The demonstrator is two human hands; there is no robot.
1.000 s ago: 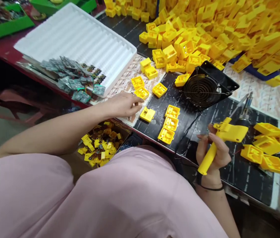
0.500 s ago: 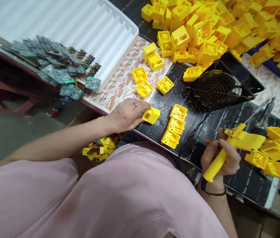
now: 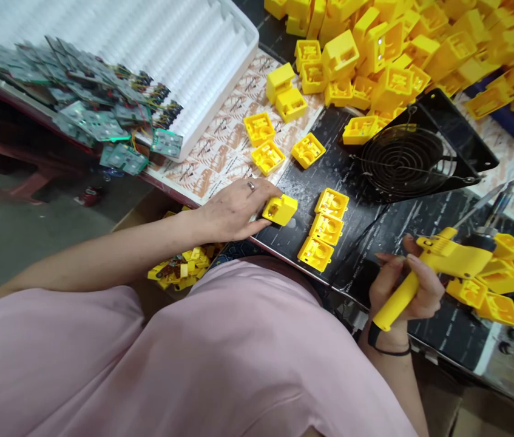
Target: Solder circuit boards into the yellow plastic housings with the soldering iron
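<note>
My left hand [image 3: 233, 209] pinches a small yellow plastic housing [image 3: 280, 210] at the near edge of the black mat [image 3: 361, 224]. Just right of it, three open yellow housings [image 3: 326, 229] lie in a short column on the mat. My right hand [image 3: 405, 285] is wrapped round the handle of a yellow soldering iron [image 3: 429, 270], held above the mat's near right part with its tip pointing right.
A black fan [image 3: 409, 158] sits behind the mat. A big heap of yellow housings [image 3: 402, 54] fills the back right. A white ribbed tray [image 3: 184, 48] and a pile of green circuit boards [image 3: 88, 109] lie at left. A box of yellow scraps [image 3: 184, 267] stands below the table edge.
My left hand closed on the yellow housing and tipped it up off the mat. My right hand kept hold of the soldering iron. The camera view shifted a little.
</note>
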